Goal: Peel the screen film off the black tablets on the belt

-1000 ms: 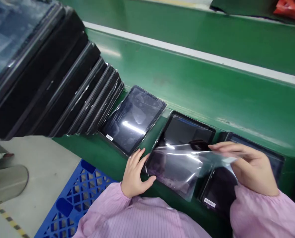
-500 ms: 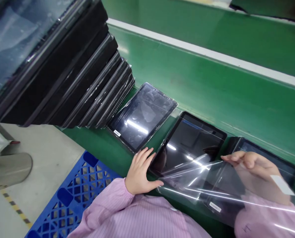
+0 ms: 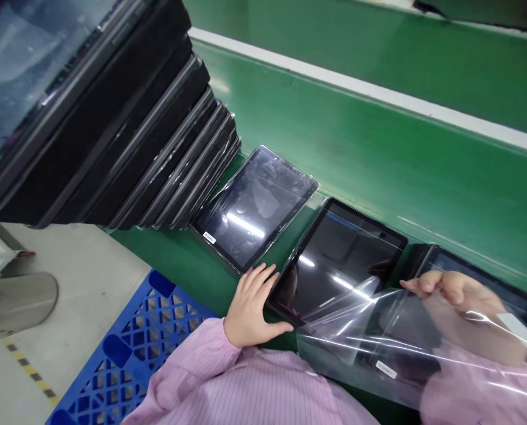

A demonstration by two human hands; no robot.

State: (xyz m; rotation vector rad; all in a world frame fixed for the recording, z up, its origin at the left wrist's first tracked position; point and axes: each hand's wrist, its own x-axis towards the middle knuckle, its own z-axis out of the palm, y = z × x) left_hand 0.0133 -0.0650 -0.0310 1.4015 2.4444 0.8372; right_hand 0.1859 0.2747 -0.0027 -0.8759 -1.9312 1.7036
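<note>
Left hand (image 3: pixel 253 307) lies flat and spread, fingers pressing the near-left corner of the middle tablet (image 3: pixel 341 260), thumb along its near edge. It pins the tablet, grips nothing. Right hand (image 3: pixel 456 295) has fingers pinched shut on the edge of a clear plastic film (image 3: pixel 379 348), seen partly through the film itself. The film hangs loose and crinkled over the near-right side, covering the lower part of the right tablet (image 3: pixel 467 277) and the pink sleeve (image 3: pixel 246 383); only its far-left corner seems near the middle tablet's near edge, can't tell if any of it is attached there.

Progress, judged: the middle tablet's screen looks bare and glossy over nearly its whole face, so peeling on this one looks almost or fully done. The film is in hand, not put down anywhere.

Left tablet (image 3: pixel 254 209) lies flat on the green surface (image 3: pixel 379 153), a wrinkled wrap and a small white label on it, so it reads as not yet peeled. Right tablet mostly hidden under film, its state unclear. A leaning stack of tablets (image 3: pixel 126 130) in wrap stands further left, touching the left tablet's far end; these look untouched. So most of the batch seems left. Blue crate (image 3: pixel 130 354) on the floor below the surface edge.
</note>
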